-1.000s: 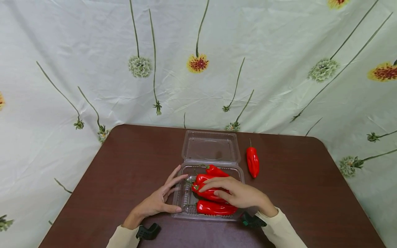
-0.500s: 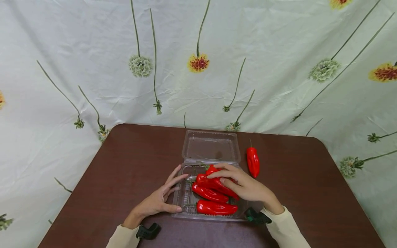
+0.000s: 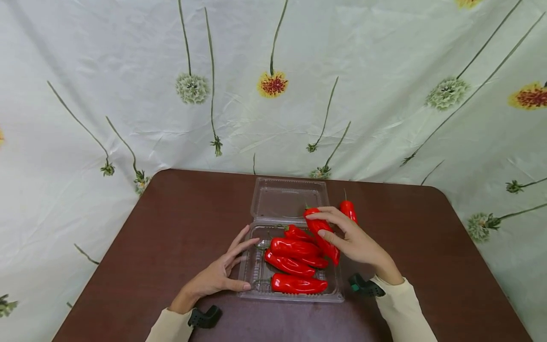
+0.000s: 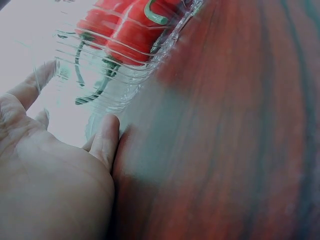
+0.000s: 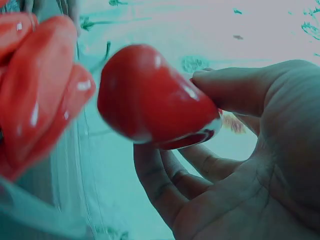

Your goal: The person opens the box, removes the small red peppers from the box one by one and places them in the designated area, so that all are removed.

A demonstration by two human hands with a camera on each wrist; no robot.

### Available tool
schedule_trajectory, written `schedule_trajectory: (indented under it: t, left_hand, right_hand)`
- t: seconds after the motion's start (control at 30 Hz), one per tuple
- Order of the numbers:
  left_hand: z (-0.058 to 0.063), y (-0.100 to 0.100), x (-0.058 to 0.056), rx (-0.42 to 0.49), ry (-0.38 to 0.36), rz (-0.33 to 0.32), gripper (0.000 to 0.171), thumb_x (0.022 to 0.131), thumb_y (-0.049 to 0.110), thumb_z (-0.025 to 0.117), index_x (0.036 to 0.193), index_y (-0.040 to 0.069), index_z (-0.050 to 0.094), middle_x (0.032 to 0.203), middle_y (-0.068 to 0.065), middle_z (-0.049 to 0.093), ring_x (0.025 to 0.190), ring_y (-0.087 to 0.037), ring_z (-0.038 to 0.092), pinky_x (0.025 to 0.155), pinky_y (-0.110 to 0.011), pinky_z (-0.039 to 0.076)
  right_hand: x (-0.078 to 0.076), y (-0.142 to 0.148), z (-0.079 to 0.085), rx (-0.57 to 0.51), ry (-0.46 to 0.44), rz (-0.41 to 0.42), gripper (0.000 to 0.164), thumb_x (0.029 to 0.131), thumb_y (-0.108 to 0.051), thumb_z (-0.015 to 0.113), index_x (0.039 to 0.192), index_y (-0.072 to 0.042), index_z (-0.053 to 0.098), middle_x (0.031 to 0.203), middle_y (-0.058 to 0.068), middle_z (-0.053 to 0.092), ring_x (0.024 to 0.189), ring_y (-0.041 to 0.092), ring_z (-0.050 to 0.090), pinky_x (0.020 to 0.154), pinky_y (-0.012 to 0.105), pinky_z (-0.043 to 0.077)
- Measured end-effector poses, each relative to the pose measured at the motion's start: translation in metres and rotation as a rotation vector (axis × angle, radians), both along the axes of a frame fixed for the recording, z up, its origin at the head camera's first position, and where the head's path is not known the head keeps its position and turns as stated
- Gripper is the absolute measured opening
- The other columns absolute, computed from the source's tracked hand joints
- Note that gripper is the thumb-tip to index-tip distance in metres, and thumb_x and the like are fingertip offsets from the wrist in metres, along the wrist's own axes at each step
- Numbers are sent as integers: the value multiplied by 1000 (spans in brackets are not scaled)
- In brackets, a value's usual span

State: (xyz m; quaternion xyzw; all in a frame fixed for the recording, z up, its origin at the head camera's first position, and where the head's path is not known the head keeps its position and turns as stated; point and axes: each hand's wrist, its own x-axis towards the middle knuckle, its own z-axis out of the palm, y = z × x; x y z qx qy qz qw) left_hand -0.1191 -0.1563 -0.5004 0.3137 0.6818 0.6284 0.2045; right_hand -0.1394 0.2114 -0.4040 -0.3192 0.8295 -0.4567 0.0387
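A floral cloth (image 3: 239,47) is hanging behind a dark brown surface (image 3: 192,213), which is carrying everything. On it a clear plastic container (image 3: 299,299) is lying open, its lid (image 3: 290,202) folding back away from the person. The left hand (image 3: 213,278) is resting against the container's left side, its grip spreading wide, thumb near the front corner and fingers farther back; that light touch is probably enough for steadying the thin plastic, so long as it isn't pushing the wall inward. The right hand (image 3: 359,240) is holding one red pepper (image 5: 145,95) above the container's right edge, its grip pinching with the thumb on one side and fingers opposite. The skin is shining and is likely slick, so squeezing gently but squarely, and carrying it high enough to be clearing the rim, is making sense. A loose pepper (image 3: 348,209) is lying on the surface to the right, partly hiding behind that hand. Inside the container, other peppers (image 3: 295,247) are crowding together, some overlapping. Their thin stems (image 4: 154,18) are sticking out toward the left wall, perhaps risking a snag.
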Motion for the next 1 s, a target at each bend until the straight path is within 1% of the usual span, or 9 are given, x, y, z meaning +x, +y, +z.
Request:
schedule_trajectory:
  t: [0.1,0.2,0.33,0.43,0.5,0.6,0.77,0.87,1.0]
  left_hand:
    - [0,0,-2,3,11,-9,93,83,6,78,159,14,26,168,1,-15,152,-14,3,112,-18,30]
    - [0,0,-3,8,32,-21,93,83,5,78,159,14,26,168,0,-15,153,-12,5,112,-19,30]
    - [0,-1,-3,-1,35,-26,93,83,5,78,159,14,25,168,1,-15,153,-13,7,113,-19,30]
    - [-1,-1,-3,-4,28,-22,93,83,6,78,159,13,25,168,2,-14,153,-12,6,113,-18,30]
    - [-1,-1,-3,1,26,-22,93,83,6,78,159,13,25,168,2,-14,153,-11,4,113,-19,30]
    - [-2,-1,-3,4,25,-17,93,83,6,78,159,13,26,168,3,-14,152,-8,3,112,-19,30]
    - [-2,-2,-1,4,35,-16,93,83,5,78,159,15,26,168,2,-14,152,-7,7,112,-19,31]
    - [-2,-2,0,7,37,-17,93,83,4,78,159,15,26,168,1,-14,152,-7,8,113,-20,30]
    - [-2,-2,0,9,31,-12,93,83,4,78,159,15,27,168,2,-14,152,-7,6,113,-19,30]
  right_hand:
    - [-6,10,-1,-17,-6,-43,49,97,-9,65,143,-20,53,144,4,48,128,24,47,88,35,57]
    - [-12,25,-4,-48,-14,-115,48,98,-7,63,143,-18,53,144,6,47,119,22,51,78,31,59]
    - [-18,46,-9,-81,-14,-242,46,100,-7,59,144,-17,52,145,6,48,119,12,51,86,22,53]
    - [-22,60,-14,-101,-29,-322,45,102,-8,57,146,-16,50,146,8,48,119,8,51,88,20,51]
    - [-25,66,-16,-107,-47,-359,45,103,-9,55,147,-15,49,147,10,46,116,11,52,82,22,54]
    - [-28,71,-19,-110,-58,-403,44,103,-10,54,147,-14,48,148,13,46,112,19,54,76,25,55]
    - [-31,74,-24,-131,-66,-455,44,102,-6,55,146,-11,49,151,16,46,113,28,56,78,22,55]
    - [-32,76,-26,-143,-84,-478,45,101,-5,56,146,-10,49,154,16,43,110,26,59,77,22,55]
    - [-32,81,-28,-126,-99,-504,45,101,-4,57,145,-9,50,147,18,48,103,15,60,76,23,55]
